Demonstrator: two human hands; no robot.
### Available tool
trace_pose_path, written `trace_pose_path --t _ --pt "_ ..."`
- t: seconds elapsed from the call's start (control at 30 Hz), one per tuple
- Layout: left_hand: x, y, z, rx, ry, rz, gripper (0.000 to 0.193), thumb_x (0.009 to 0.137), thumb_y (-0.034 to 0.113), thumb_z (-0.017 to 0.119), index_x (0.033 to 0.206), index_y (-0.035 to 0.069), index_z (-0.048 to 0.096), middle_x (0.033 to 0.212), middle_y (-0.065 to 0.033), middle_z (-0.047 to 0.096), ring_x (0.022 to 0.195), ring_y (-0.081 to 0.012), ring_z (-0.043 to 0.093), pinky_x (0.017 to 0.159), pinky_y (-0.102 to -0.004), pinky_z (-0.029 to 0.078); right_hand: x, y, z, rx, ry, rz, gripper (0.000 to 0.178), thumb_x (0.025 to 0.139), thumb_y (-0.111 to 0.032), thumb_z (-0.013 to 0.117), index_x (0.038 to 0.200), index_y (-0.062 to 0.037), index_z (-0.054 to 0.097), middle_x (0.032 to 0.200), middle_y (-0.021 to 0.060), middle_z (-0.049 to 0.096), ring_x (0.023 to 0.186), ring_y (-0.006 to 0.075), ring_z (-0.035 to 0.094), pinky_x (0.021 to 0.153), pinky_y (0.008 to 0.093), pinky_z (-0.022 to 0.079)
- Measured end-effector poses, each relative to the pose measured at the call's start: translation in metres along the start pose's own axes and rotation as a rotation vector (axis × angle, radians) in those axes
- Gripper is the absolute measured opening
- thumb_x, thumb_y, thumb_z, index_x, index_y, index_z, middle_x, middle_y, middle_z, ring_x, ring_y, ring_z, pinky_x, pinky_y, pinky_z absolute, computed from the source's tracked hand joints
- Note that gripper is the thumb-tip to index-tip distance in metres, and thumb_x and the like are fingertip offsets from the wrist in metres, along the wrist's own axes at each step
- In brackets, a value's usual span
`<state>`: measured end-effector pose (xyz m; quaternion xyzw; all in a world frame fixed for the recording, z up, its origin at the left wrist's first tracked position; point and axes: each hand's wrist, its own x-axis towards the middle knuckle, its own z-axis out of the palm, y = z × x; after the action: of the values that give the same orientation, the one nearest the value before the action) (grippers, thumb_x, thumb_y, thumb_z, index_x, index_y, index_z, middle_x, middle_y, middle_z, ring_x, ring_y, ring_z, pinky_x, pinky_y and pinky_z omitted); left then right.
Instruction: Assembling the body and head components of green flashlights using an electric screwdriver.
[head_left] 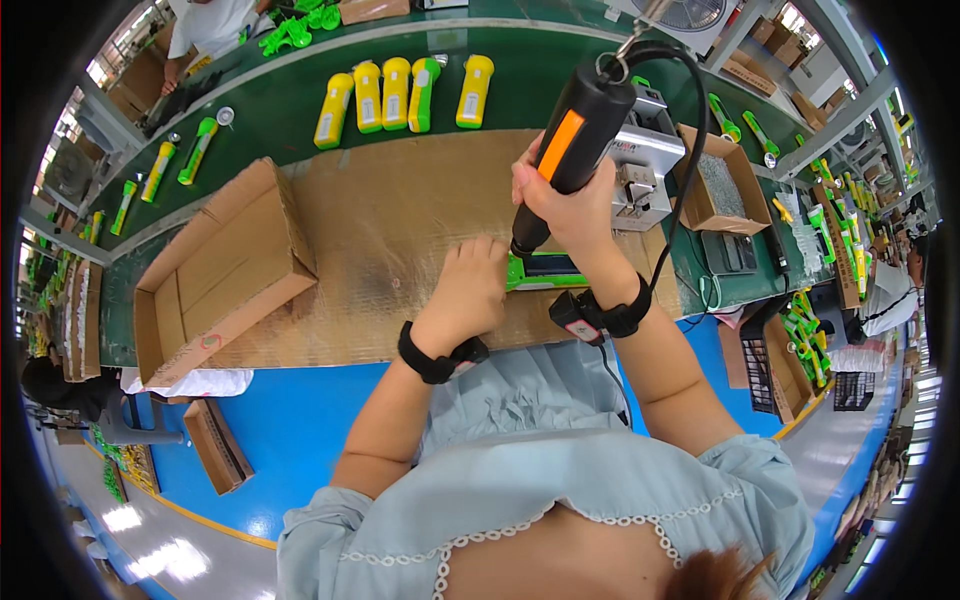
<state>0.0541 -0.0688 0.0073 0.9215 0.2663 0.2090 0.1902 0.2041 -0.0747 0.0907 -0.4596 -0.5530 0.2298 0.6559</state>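
My right hand (578, 205) is wrapped round a black electric screwdriver (573, 135) with an orange stripe, which hangs from a hook and cord above. Its tip points down at the end of a green and black flashlight (545, 270) lying on the cardboard sheet. My left hand (474, 285) is closed over the left end of that flashlight, close to the screwdriver's tip. Its fingers hide the end that it grips. Black straps with small devices circle both wrists.
Several yellow and green flashlights (396, 93) lie in a row beyond the cardboard sheet (385, 215). An open cardboard box (225, 275) is at the left. On the right stand a silver machine (645, 165) and a box of small screws (722, 185). A person (210, 28) sits at the far left.
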Motion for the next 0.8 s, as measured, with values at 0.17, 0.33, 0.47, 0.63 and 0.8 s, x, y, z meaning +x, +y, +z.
trace_pose_path --t 0.17,0.33,0.47,0.63,0.8 --pt "-0.001 0.005 -0.005 0.098 0.01 -0.018 0.049 0.062 0.008 0.069 0.104 0.0 0.047 0.1 -0.0188 0.049 0.095 -0.0369 0.048 0.082 -0.0422 0.039 0.007 -0.002 -0.003 0.045 -0.039 -0.009 0.023 0.078 -0.001 0.064 0.096 -0.0002 0.05 0.07 0.0068 0.057 0.059 0.0136 0.057 0.055 0.0272 0.047" --pt "-0.017 0.022 -0.019 0.355 -0.043 -0.228 0.049 0.062 0.027 0.078 0.092 -0.002 0.053 0.092 -0.017 0.052 0.089 -0.033 0.052 0.076 -0.0411 0.041 0.003 -0.078 -0.054 0.598 0.144 -0.279 0.049 0.075 -0.022 0.074 0.108 -0.0026 0.044 0.078 0.008 0.055 0.065 0.0175 0.057 0.061 0.0306 0.049" --pt "0.005 0.006 -0.019 0.519 -0.059 -0.346 0.051 0.066 0.043 0.074 0.088 -0.001 0.058 0.084 -0.0155 0.056 0.08 -0.0316 0.055 0.07 -0.0408 0.043 -0.02 -0.099 -0.098 0.48 0.14 -0.249 0.059 0.071 -0.033 0.077 0.108 -0.0021 0.041 0.076 0.0098 0.051 0.062 0.0196 0.055 0.059 0.032 0.049" --pt "0.164 -0.047 0.022 0.406 0.117 -0.319 0.059 0.077 0.06 0.058 0.087 0.002 0.062 0.079 -0.0176 0.061 0.075 -0.0365 0.062 0.059 -0.0453 0.048 -0.025 -0.068 -0.104 0.463 0.273 -0.212 0.05 0.072 -0.013 0.075 0.106 0.0016 0.042 0.077 0.0109 0.053 0.065 0.0181 0.056 0.058 0.031 0.051" --pt "0.261 -0.102 0.034 0.465 0.368 -0.607 0.069 0.069 0.064 0.064 0.104 0.005 0.058 0.122 -0.0223 0.042 0.118 -0.0403 0.038 0.087 -0.0544 0.036 -0.037 -0.046 -0.113 0.309 0.284 -0.172 0.049 0.069 -0.001 0.074 0.106 0.0009 0.042 0.079 0.0115 0.054 0.069 0.0159 0.056 0.059 0.0272 0.05"
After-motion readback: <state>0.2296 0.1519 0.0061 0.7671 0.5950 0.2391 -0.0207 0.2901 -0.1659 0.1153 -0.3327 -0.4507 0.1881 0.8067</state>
